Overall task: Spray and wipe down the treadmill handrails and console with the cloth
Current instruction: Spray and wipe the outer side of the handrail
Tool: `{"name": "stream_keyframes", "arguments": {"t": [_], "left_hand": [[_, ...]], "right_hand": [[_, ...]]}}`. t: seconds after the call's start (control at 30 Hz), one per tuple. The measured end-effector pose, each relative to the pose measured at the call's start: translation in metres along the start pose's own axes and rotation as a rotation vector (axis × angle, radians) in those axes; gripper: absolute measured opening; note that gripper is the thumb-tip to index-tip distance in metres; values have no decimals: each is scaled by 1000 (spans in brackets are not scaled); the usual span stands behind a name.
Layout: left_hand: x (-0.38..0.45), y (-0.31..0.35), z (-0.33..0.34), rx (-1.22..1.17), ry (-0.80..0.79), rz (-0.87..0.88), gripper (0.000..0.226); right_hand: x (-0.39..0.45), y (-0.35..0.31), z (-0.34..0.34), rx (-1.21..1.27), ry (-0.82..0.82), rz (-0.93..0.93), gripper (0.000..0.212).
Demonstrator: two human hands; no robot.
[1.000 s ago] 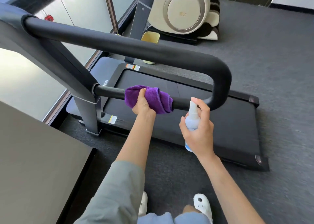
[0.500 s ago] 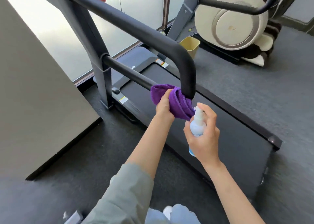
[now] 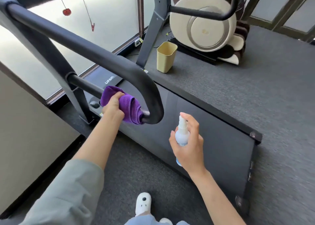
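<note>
Purple cloth [image 3: 129, 105], bunched around the lower handrail [image 3: 85, 87] beside its bend. White spray bottle [image 3: 182, 134], upright, well apart.

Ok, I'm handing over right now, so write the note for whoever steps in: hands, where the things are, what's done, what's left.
Left hand: grips the purple cloth, wrapped round the thin lower rail next to where it meets the bend of the padded handrail.
Right hand: holds the spray bottle upright over the treadmill deck, clear of the rail, forefinger above the nozzle.
Done: cannot tell from this frame how much of the rail has been wiped.
Left: likely the bend and upper handrail, the far handrail, and the console, which is out of view.
</note>
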State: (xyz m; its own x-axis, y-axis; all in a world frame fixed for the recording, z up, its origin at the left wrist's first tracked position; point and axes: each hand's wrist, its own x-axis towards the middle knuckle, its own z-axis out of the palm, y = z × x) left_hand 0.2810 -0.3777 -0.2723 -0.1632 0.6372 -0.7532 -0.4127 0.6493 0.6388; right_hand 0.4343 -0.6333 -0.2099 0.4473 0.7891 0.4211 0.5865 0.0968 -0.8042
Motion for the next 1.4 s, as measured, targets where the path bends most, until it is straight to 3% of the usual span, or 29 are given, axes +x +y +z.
{"name": "stream_keyframes", "arguments": {"t": [0.17,0.3,0.43,0.63,0.8,1.0,1.07,1.17,1.2,1.3,1.4], "left_hand": [[33,38,-11,15,55,28,107],[-26,41,-5,0,40,75,73],[-39,33,-4,-5,18,89,63],[-63,-15,2,-56,-17,62,51],[-97,-63,13,-181,-100,-19,53],[-120,-71,20,-343,-147,-107,20],[-115,-67,16,-332,-98,-110,34],[-86,-60,7,-264,-25,-90,96],[-72,-58,4,-238,2,-77,108],[-42,-35,-1,-191,26,-36,119],[-15,-3,-6,-111,47,4,110]], "right_hand": [[17,-1,15,-6,45,11,62],[29,2,21,26,67,31,62],[32,13,18,48,49,40,60],[54,36,14,104,-60,35,58],[83,49,-3,210,-186,-57,62],[102,62,-26,234,-357,-150,55],[104,61,-25,215,-382,-143,52],[104,60,-18,182,-367,-112,56],[102,60,-15,169,-362,-110,59],[81,53,-5,137,-332,-86,67],[49,47,12,92,-240,-136,70]]}}
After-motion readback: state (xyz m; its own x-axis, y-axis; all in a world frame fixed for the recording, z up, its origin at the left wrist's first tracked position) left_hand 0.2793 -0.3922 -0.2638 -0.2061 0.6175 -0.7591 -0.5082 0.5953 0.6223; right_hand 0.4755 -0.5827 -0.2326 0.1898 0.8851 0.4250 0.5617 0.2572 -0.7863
